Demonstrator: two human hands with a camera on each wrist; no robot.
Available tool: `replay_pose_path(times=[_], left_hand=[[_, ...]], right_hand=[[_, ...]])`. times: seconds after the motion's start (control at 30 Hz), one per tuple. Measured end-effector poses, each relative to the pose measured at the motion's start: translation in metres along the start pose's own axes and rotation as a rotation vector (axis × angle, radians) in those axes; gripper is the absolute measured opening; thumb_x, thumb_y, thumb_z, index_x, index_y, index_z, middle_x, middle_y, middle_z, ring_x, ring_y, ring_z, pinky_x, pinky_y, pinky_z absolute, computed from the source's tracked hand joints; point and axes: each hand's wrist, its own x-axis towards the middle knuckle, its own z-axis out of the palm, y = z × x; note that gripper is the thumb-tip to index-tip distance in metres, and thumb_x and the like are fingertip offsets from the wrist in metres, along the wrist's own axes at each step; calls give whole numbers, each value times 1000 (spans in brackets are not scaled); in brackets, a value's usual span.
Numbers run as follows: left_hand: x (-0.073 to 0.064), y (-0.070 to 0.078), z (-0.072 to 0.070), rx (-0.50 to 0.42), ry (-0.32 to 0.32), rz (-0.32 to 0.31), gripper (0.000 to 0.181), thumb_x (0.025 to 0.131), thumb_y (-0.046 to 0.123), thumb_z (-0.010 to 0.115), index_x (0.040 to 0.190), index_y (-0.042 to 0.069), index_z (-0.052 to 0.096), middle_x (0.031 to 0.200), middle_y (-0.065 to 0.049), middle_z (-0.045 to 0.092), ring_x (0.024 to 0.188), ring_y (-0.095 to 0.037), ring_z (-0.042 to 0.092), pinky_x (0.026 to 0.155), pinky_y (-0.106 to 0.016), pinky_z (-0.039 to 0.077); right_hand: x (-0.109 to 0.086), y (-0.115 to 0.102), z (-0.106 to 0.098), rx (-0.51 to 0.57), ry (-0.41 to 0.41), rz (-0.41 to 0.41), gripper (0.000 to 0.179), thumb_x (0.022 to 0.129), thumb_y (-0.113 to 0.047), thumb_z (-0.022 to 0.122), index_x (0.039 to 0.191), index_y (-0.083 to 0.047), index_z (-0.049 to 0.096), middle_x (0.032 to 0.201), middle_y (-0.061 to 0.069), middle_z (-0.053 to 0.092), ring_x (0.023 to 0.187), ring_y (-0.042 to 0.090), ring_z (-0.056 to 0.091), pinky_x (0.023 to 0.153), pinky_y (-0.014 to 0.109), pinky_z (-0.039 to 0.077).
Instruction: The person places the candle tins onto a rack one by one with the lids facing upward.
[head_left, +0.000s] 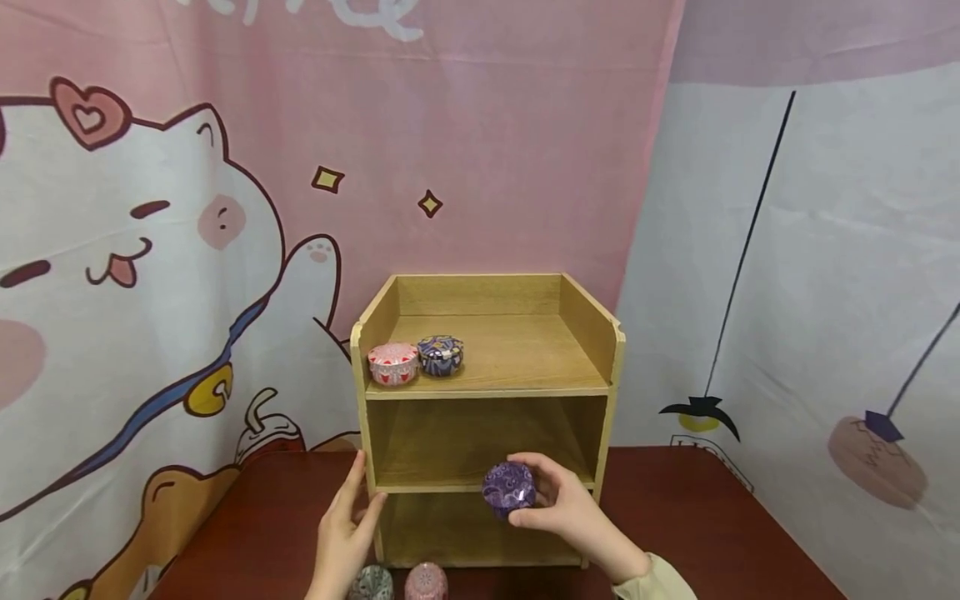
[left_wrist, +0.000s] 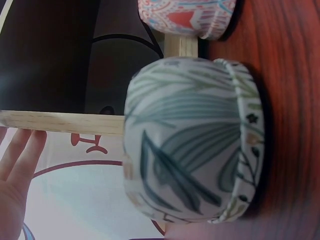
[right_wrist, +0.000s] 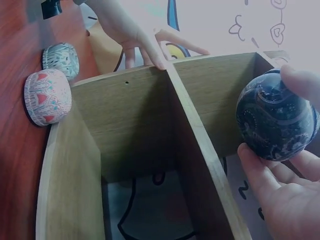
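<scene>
My right hand [head_left: 566,508] pinches a round purple patterned tin [head_left: 507,488] between thumb and fingers, in front of the wooden shelf [head_left: 517,357] near its middle board. In the right wrist view the same tin [right_wrist: 275,117] looks dark with pale swirls. My left hand [head_left: 347,529] rests extended fingers against the shelf's left side panel. On the top board, at the left front, a pink-and-red tin [head_left: 393,364] stands beside a blue patterned tin [head_left: 441,356]. Below, on the table, are a green leaf-patterned tin [left_wrist: 192,140] and a pink tin with red hearts [right_wrist: 48,97].
The shelf stands on a dark red-brown table [head_left: 697,517], with raised panels round the top board's back and sides. Behind hangs a pink printed cloth [head_left: 525,150] with a cartoon cat, and a pale cloth [head_left: 825,250] covers the right side.
</scene>
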Motion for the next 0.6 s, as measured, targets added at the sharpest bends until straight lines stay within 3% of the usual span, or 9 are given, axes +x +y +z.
replay_pose_path(times=[0.17,0.3,0.6], left_hand=[[-1,-1,0,15,5,20,79,81,-6,74,149,20,42,132,-15,58,100,-2,59,65,-14,55],[-1,-2,-1,14,5,5,79,81,-5,75,149,22,43,131,-13,59,99,-1,59,65,-14,54],[0,1,-2,37,-8,6,79,83,-2,75,150,21,41,131,-14,59,97,-13,62,64,-13,54]], right_hand=[[3,-5,1,29,3,2,69,79,-2,79,138,7,44,130,24,50,107,23,61,85,33,56],[6,-8,3,44,8,14,69,78,-1,79,137,8,43,130,24,50,106,24,62,84,33,57],[16,-16,8,50,0,-22,70,79,-4,80,137,9,43,128,22,52,105,24,63,82,32,57]])
